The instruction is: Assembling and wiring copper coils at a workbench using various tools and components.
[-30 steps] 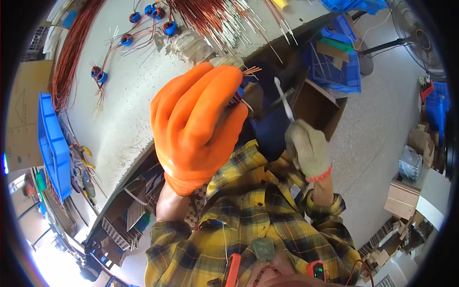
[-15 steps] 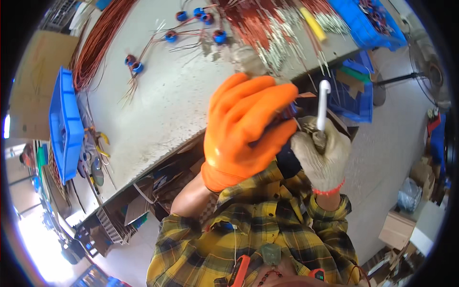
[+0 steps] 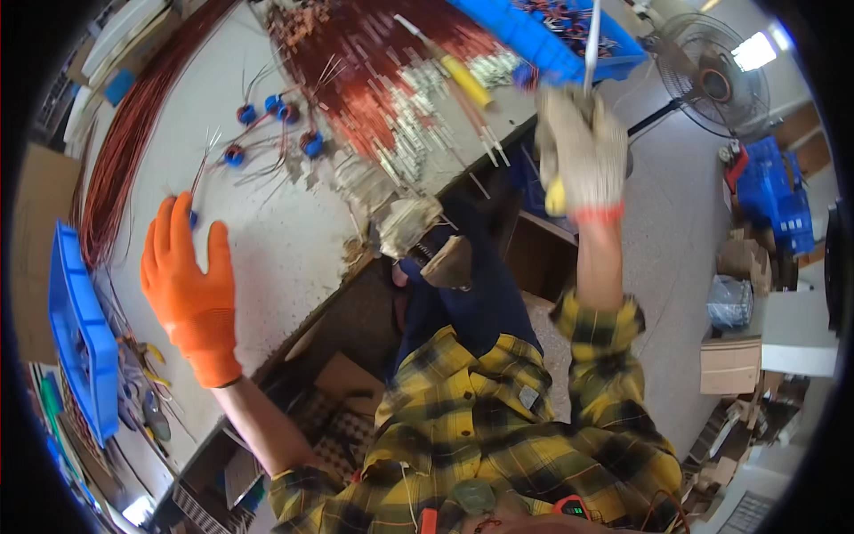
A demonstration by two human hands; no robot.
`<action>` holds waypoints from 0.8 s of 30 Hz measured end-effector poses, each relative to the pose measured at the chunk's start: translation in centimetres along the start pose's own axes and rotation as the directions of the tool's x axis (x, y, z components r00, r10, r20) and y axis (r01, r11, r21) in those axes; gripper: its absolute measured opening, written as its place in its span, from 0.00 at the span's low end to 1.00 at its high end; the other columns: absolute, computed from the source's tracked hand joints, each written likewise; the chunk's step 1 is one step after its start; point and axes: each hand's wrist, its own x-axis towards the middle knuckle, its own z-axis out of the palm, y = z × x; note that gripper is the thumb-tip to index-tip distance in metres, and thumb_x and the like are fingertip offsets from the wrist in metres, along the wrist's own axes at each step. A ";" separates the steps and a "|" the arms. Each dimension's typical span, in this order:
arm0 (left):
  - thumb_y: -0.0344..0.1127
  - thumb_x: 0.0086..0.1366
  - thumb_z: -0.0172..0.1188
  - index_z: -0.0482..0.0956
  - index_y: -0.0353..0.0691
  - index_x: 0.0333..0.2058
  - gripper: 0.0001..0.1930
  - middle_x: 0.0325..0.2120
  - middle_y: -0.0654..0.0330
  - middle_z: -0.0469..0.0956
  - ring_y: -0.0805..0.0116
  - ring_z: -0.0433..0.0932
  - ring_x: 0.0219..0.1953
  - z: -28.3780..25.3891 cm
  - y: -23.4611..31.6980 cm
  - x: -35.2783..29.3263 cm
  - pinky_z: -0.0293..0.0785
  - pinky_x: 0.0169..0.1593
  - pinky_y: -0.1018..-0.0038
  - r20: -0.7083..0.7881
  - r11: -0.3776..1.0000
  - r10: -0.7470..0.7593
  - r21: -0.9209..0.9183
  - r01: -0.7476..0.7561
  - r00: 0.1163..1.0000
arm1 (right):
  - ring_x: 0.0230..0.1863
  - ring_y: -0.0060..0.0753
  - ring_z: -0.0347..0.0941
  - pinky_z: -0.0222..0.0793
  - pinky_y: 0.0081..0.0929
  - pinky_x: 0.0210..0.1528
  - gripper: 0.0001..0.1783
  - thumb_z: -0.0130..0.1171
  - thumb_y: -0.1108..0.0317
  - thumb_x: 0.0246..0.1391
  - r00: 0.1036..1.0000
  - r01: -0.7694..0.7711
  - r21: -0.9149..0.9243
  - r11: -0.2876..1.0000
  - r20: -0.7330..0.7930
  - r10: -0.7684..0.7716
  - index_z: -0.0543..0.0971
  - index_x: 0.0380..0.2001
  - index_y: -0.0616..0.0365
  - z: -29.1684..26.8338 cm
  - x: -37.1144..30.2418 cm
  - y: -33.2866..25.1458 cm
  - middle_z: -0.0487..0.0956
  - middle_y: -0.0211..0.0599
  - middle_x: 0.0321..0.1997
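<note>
My left hand (image 3: pixel 189 289), in an orange glove, reaches over the left of the bench with its thumb apart from the fingers. Just beyond the fingertips, and partly hidden by them, is a small blue coil (image 3: pixel 193 218) with wires. In a cream knitted glove, my right hand (image 3: pixel 583 156) is raised at the bench's right edge, closed around a slim white rod (image 3: pixel 593 44) that points up. A yellow piece shows below that palm; whether it belongs to the rod I cannot tell. A blurred blue-and-red coil (image 3: pixel 525 76) appears left of the right fingers, beside the blue bin (image 3: pixel 614 67).
Several blue ring coils (image 3: pixel 311 143) with wire leads lie on the bench (image 3: pixel 258 303). Behind them are bundled red wires with white ends (image 3: pixel 409 133) and a yellow-handled tool (image 3: pixel 467 80). A wrapped fixture (image 3: pixel 409 227) juts from the front edge. A fan (image 3: pixel 714 84) stands far right.
My hands, together in front of my chest before, have moved apart. The left went left over the bench; the right rose toward the blue bin with the white rod. The view has shifted too.
</note>
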 end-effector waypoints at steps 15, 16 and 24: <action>0.38 0.70 0.63 0.86 0.42 0.50 0.14 0.44 0.56 0.86 0.53 0.82 0.48 1.1 0.6 -0.5 0.75 0.55 0.59 0.131 0.999 -0.021 0.034 0.016 0.991 | 0.13 0.15 0.67 0.58 0.20 0.12 0.14 0.66 0.57 0.67 0.988 -0.152 0.007 0.988 0.039 0.151 0.83 0.42 0.58 -2.8 -3.3 6.3 0.77 0.29 0.20; 0.36 0.69 0.64 0.86 0.42 0.49 0.13 0.40 0.56 0.87 0.54 0.83 0.42 1.3 1.0 -0.4 0.76 0.52 0.59 0.011 0.999 -0.049 -0.012 0.049 0.999 | 0.13 0.15 0.67 0.58 0.19 0.13 0.14 0.66 0.58 0.67 0.992 -0.117 0.007 0.993 0.057 0.116 0.83 0.42 0.58 -2.8 -3.5 7.2 0.77 0.28 0.21; 0.39 0.71 0.64 0.84 0.45 0.56 0.17 0.40 0.52 0.86 0.49 0.83 0.42 1.8 0.1 -1.5 0.77 0.50 0.61 0.215 0.971 -0.208 -0.074 0.228 0.954 | 0.14 0.15 0.67 0.60 0.23 0.15 0.15 0.67 0.56 0.64 0.999 0.024 -0.192 0.981 -0.036 -0.032 0.84 0.43 0.57 -2.9 1.9 5.3 0.80 0.30 0.20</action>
